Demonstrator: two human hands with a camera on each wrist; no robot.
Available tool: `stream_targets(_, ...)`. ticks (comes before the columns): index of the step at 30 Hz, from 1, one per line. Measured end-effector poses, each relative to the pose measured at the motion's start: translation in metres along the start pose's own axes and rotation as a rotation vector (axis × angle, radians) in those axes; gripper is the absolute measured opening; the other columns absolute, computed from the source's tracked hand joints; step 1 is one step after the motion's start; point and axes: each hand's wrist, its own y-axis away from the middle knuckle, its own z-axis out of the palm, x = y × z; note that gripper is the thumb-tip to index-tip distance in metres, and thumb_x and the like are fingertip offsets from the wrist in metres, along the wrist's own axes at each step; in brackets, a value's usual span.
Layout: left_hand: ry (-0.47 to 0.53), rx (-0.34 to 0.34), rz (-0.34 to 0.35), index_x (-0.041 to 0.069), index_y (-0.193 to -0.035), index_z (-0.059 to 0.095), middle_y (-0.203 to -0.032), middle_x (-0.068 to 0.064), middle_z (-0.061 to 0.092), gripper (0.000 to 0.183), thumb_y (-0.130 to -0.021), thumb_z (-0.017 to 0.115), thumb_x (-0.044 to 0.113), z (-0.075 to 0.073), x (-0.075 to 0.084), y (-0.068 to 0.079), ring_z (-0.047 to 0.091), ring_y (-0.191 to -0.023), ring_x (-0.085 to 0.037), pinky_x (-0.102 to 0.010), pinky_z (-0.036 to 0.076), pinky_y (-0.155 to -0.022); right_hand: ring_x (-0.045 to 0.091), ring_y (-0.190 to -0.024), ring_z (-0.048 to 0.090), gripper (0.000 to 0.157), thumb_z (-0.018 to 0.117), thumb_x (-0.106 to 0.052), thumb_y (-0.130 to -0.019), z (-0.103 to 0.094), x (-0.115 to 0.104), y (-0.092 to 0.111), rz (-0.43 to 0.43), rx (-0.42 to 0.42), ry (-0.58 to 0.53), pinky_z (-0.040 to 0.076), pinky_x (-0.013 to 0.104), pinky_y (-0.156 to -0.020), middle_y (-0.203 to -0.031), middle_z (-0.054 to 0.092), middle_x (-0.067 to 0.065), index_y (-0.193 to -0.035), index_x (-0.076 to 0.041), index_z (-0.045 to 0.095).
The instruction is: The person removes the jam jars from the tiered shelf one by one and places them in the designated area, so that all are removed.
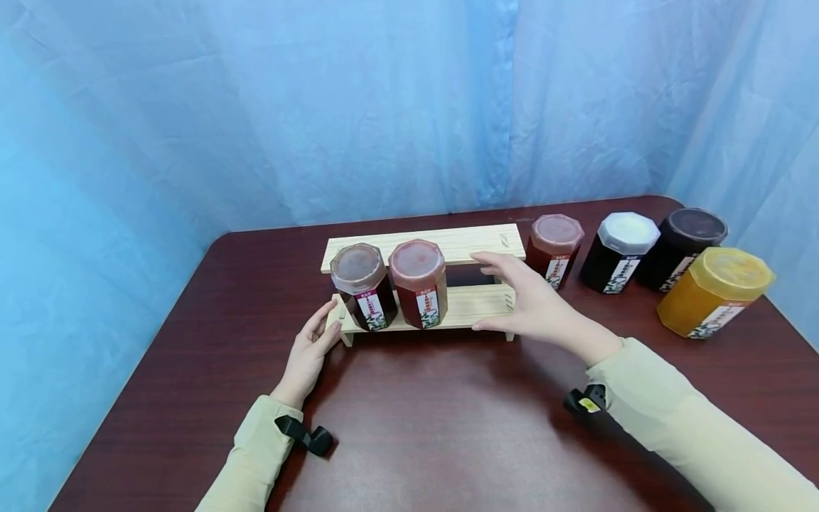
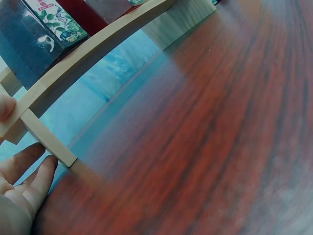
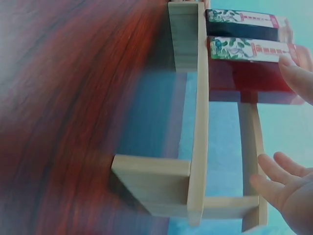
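A two-tier wooden rack (image 1: 476,306) stands on the table with two lidded octagonal jars on its lower board. The left jar (image 1: 367,291) is dark with a pink-topped label; beside it is a red jar (image 1: 419,284). My left hand (image 1: 310,355) holds the rack's left end, the thumb at the board's edge and fingers (image 2: 41,178) by the leg. My right hand (image 1: 527,299) hovers before the rack's right half, thumb and fingers spread wide with nothing between them. In the right wrist view its thumb (image 3: 296,78) overlaps the red jar's lid end.
To the right of the rack stand more jars: a red one (image 1: 555,249), a dark one with a white lid (image 1: 617,252), a dark one with a dark lid (image 1: 681,249) and a yellow one (image 1: 713,291). Blue curtains (image 1: 384,107) hang behind the brown table (image 1: 409,427).
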Motion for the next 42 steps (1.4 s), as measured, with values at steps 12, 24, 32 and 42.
stream_targets(12,-0.005,-0.003,-0.003,0.006,-0.145,0.035,-0.141,-0.019,0.041,0.049,-0.098,0.049,0.006,0.000,0.000,-0.001,0.055,-0.104,0.004,-0.014,0.047,-0.090,0.031,-0.123,0.050,0.096,0.089,-0.020,-0.064,0.013,-0.012,-0.017,0.002,-0.047,0.044,0.040,0.047,-0.103,-0.140,0.043,0.014,-0.142,-0.007,0.036)
stream_targets(24,0.000,0.002,0.006,0.005,-0.145,0.036,-0.136,-0.014,0.046,0.049,-0.097,0.050,0.005,0.000,-0.001,-0.001,0.055,-0.104,0.003,-0.015,0.047,-0.091,0.032,-0.121,0.052,0.096,0.089,-0.014,-0.063,0.027,-0.014,-0.025,-0.033,-0.017,-0.063,0.038,0.045,-0.106,-0.138,0.044,0.015,-0.142,-0.009,0.035)
stream_targets(32,0.008,0.002,0.013,0.004,-0.144,0.036,-0.128,-0.002,0.052,0.050,-0.097,0.051,0.005,0.000,-0.002,-0.001,0.056,-0.102,0.003,-0.015,0.047,-0.090,0.034,-0.120,0.053,0.096,0.088,-0.006,-0.063,0.037,-0.011,-0.028,-0.058,0.009,-0.171,0.040,0.041,-0.106,-0.134,0.047,0.019,-0.141,-0.008,0.032)
stream_targets(42,0.012,-0.001,0.023,0.003,-0.144,0.035,-0.125,0.001,0.054,0.050,-0.097,0.050,0.005,0.000,-0.002,0.000,0.057,-0.100,0.003,-0.015,0.047,-0.090,0.030,-0.124,0.050,0.098,0.087,-0.007,-0.064,0.048,-0.012,-0.030,-0.042,0.024,-0.196,0.039,0.042,-0.107,-0.136,0.048,0.016,-0.143,-0.011,0.028)
